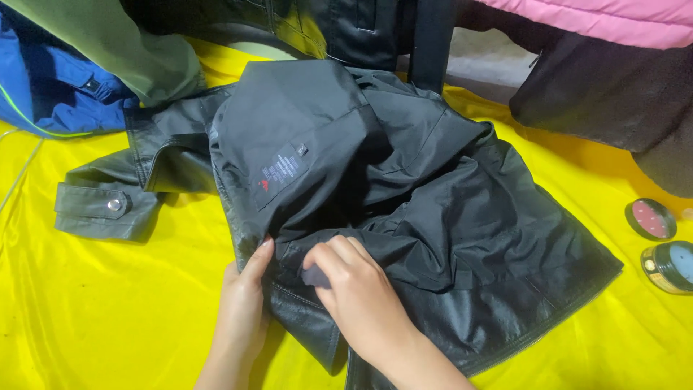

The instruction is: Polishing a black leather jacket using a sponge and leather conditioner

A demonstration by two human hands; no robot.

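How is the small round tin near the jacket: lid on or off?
Off: the tin sits open, its lid lying apart on the yellow cloth.
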